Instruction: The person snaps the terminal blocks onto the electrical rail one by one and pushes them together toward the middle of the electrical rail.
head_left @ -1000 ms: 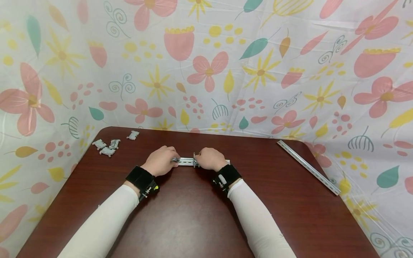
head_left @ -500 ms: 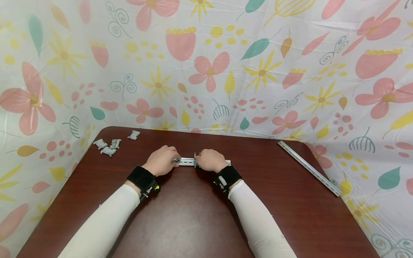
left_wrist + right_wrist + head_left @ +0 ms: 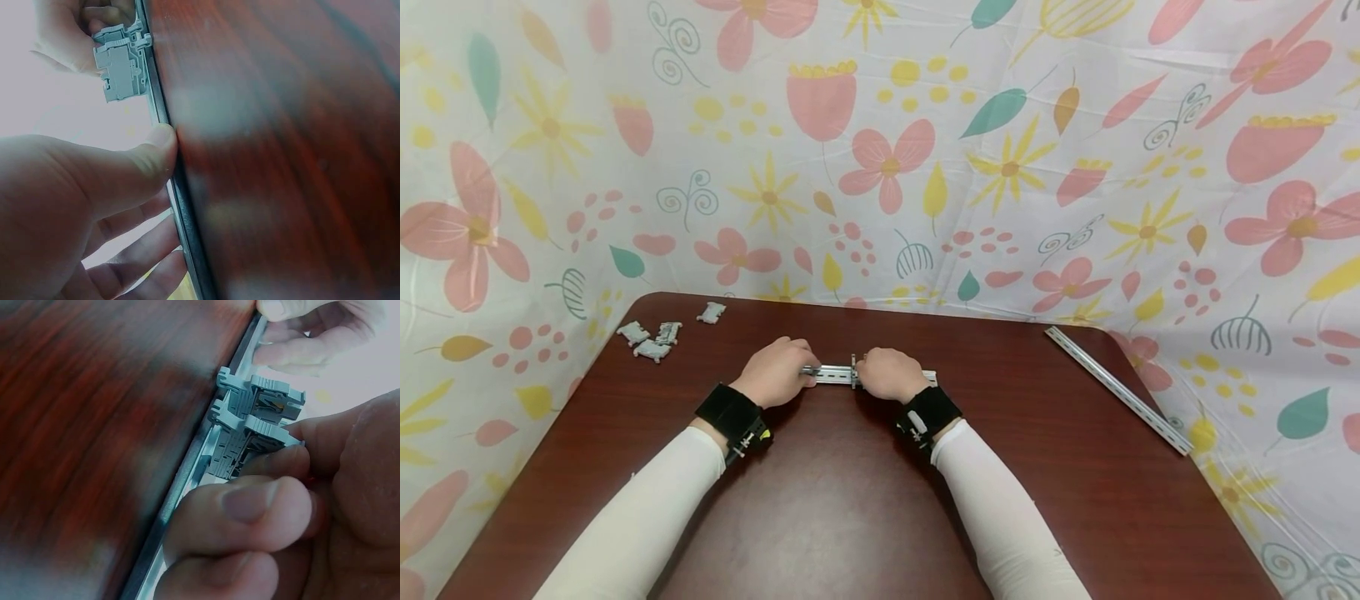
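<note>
Left hand [image 3: 773, 374], fingers pinching rail [image 3: 833, 375]. Right hand [image 3: 891, 372], fingers pinching near block [image 3: 226, 449], crosswise to the rail's left-right long axis. Far block [image 3: 267, 385] just left of those fingers; right hand nearer both.

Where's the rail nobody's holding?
In the head view, the loose rail lies near the right edge of the table, to the right of the right hand.
</note>
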Demonstrator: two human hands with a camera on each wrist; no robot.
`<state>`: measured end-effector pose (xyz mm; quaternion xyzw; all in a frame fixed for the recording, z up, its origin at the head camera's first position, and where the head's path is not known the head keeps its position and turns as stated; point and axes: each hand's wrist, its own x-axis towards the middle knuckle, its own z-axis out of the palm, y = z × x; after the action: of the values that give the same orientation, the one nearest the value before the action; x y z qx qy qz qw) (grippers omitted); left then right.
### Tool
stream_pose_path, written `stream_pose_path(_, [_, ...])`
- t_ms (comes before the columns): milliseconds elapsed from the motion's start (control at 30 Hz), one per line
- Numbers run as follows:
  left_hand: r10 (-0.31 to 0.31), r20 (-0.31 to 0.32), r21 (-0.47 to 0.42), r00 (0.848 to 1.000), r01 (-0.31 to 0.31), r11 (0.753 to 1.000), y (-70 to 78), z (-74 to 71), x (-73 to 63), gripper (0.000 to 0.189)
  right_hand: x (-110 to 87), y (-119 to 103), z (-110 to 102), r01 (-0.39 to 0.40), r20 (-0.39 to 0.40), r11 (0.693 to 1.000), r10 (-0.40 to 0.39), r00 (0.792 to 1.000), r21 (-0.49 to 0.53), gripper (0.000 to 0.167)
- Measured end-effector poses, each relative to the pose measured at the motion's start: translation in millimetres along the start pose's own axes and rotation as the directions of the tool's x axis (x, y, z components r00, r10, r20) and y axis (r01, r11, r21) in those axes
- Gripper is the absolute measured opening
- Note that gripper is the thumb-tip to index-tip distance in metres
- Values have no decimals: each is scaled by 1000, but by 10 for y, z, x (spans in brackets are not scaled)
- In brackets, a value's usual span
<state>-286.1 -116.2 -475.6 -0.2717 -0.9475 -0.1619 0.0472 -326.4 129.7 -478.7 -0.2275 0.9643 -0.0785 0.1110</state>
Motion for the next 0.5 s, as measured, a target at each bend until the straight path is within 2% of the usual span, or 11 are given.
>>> stream_pose_path(67, [1, 0, 3, 1000, -1, 1000, -7, 3, 1, 17, -120, -121, -110, 0, 4, 1000, 0, 1000, -5, 44])
stream_pose_path(167, [5, 7, 11, 1000, -5, 1000, -9, 4, -3, 16, -211, -212, -154, -12, -1, 1000, 12, 1000, -23, 42])
stream_pose_path(367, [19, 3, 30, 1000, -19, 999, 6, -9, -8, 14, -262, -283, -131, -41, -39, 997, 38, 999, -67, 43])
stream_pose_path(500, [23, 0, 27, 1000, -23, 999, 15, -19, -21, 13, -241, -263, -110, -4, -28, 995, 2, 1000, -99, 42])
